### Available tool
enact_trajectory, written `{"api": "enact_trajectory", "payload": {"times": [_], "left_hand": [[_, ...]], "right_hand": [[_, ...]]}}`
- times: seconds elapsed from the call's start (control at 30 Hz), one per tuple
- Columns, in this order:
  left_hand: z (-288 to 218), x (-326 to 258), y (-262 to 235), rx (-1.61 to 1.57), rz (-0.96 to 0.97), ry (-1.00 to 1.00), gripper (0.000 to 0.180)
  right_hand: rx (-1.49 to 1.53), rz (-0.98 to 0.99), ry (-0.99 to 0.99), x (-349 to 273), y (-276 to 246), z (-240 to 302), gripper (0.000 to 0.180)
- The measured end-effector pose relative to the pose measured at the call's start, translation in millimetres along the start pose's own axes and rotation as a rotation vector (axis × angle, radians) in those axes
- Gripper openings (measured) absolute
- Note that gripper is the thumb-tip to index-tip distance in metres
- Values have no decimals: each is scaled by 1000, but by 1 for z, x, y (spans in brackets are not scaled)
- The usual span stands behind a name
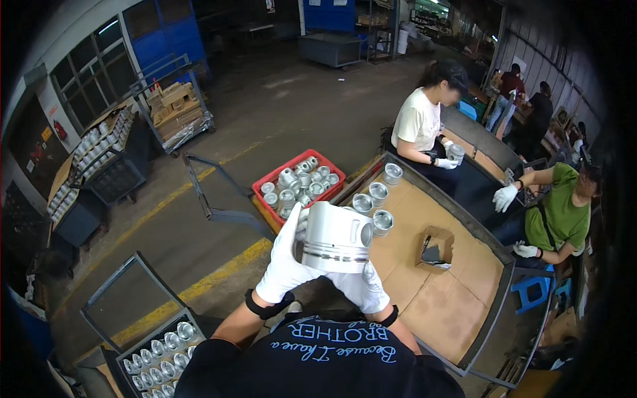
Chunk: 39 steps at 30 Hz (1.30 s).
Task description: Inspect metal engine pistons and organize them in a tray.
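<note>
Close in front of me I hold up a large silver engine piston (335,233) with ring grooves near its lower end and a round pin hole in its side. My left hand (281,268), in a white glove, is closed around its left side. My right hand (361,288), also gloved, grips it from below and the right, its fingers partly hidden behind it. Beyond the piston, a red crate (261,180) is heaped with similar pistons. Several more pistons (383,223) stand on the cardboard-covered table (458,312) to my right.
A small open cardboard box (446,264) sits on the table, which has a raised metal rim. Two seated co-workers in gloves, one in a white shirt (418,123) and one in green (561,215), are across it. Piston trolleys (109,176) stand left; a piston tray (156,365) is lower left.
</note>
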State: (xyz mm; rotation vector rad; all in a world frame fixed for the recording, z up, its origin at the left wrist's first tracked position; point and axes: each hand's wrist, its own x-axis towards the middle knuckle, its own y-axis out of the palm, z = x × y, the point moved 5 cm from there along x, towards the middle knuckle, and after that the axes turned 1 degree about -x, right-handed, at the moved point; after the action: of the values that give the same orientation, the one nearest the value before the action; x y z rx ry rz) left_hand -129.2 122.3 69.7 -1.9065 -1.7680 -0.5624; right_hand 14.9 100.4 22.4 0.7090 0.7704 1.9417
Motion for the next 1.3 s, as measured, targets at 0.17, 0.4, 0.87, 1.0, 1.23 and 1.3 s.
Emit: {"api": "enact_trajectory", "payload": {"times": [0.17, 0.4, 0.87, 1.0, 1.23, 1.3], "left_hand": [[76, -14, 7, -666, -60, -524, 103], [36, 4, 27, -786, -70, -584, 72], [16, 4, 10, -153, 64, -109, 106], [5, 4, 5, -52, -34, 19, 105], [-17, 10, 18, 506, -19, 376, 74], [-30, 15, 24, 504, -23, 415, 68]], "right_hand": [[-182, -114, -72, -5, 2, 2, 99], [-1322, -336, -454, -6, 43, 55, 104], [-423, -135, -8, -6, -15, 8, 84], [-1097, -343, -439, -18, -14, 40, 88], [-1822, -335, -701, -17, 28, 63, 81], [-1756, -370, -649, -16, 30, 61, 78]]}}
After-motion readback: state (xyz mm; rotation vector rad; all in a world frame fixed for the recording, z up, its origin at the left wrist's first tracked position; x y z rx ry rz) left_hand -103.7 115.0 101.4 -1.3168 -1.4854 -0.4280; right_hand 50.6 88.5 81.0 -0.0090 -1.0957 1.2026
